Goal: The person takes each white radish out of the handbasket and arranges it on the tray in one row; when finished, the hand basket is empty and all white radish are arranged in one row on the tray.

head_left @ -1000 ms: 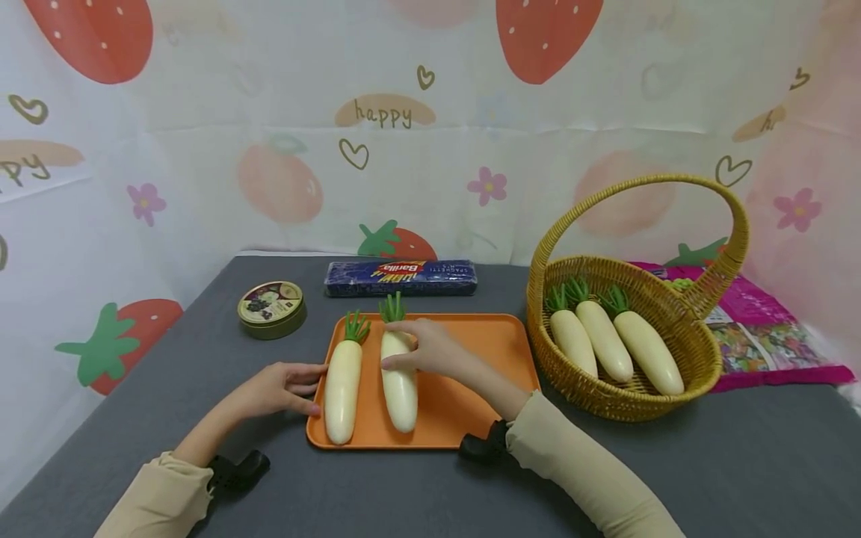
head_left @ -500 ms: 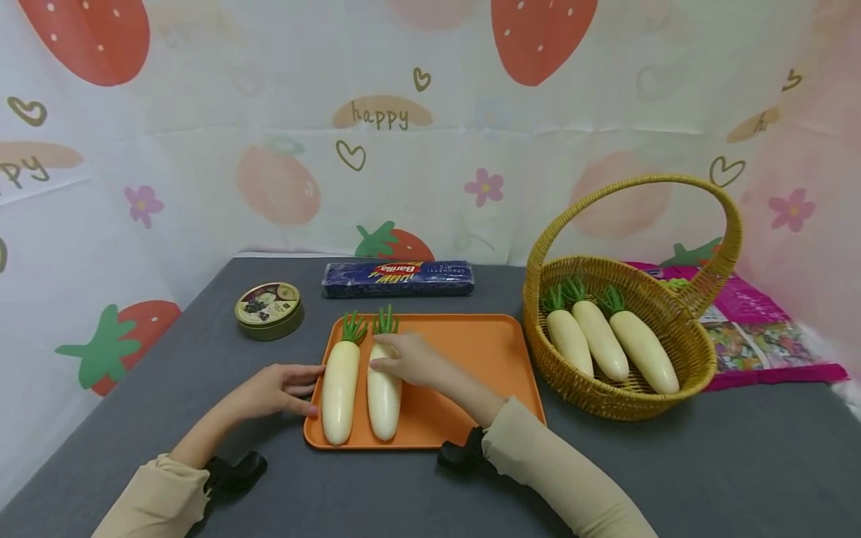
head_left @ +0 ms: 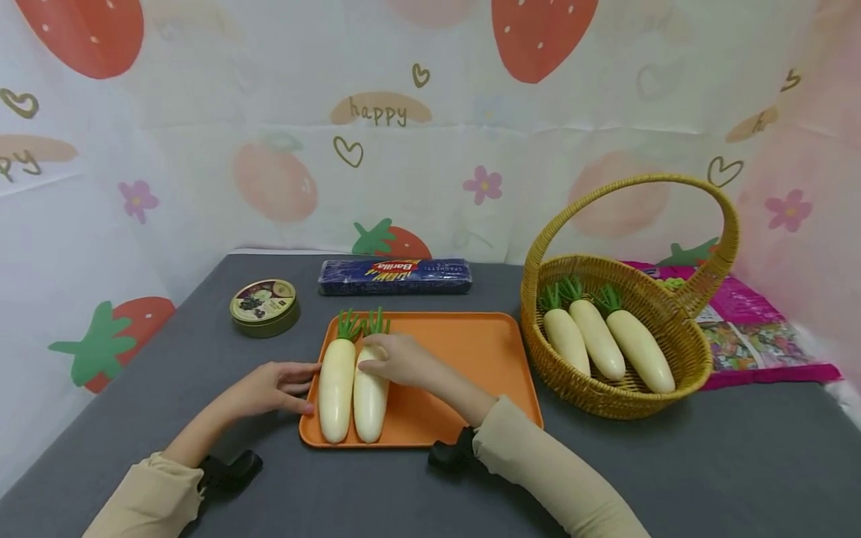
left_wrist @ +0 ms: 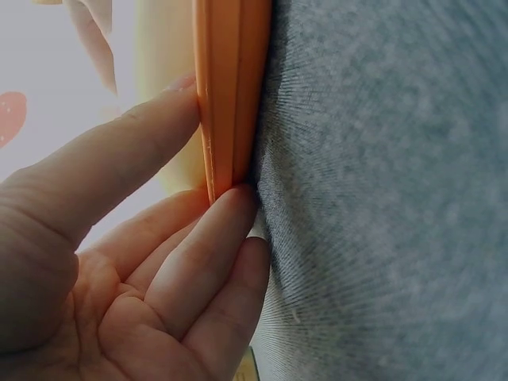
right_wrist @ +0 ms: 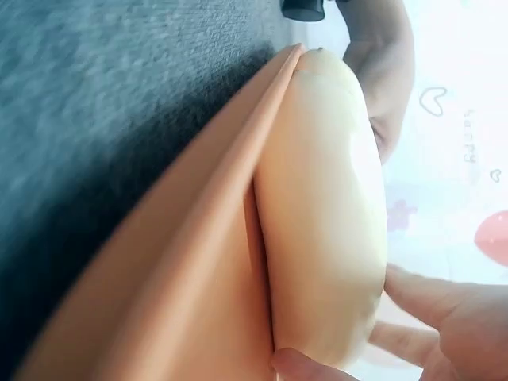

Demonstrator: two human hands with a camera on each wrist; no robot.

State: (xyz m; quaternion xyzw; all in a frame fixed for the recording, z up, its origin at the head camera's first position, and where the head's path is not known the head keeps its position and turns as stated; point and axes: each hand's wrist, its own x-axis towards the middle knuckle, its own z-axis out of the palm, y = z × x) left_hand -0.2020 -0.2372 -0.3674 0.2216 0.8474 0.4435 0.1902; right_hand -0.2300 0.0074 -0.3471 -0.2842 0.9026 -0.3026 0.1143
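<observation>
Orange tray [head_left: 464, 351] held by left hand [head_left: 274, 387], white radish [head_left: 369, 407] gripped in right hand [head_left: 400, 360]

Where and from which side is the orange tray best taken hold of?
Probably by the raised rim of the orange tray, one hand from each short side: the left hand pinches the left rim, and the right rim is mostly uncovered.
</observation>
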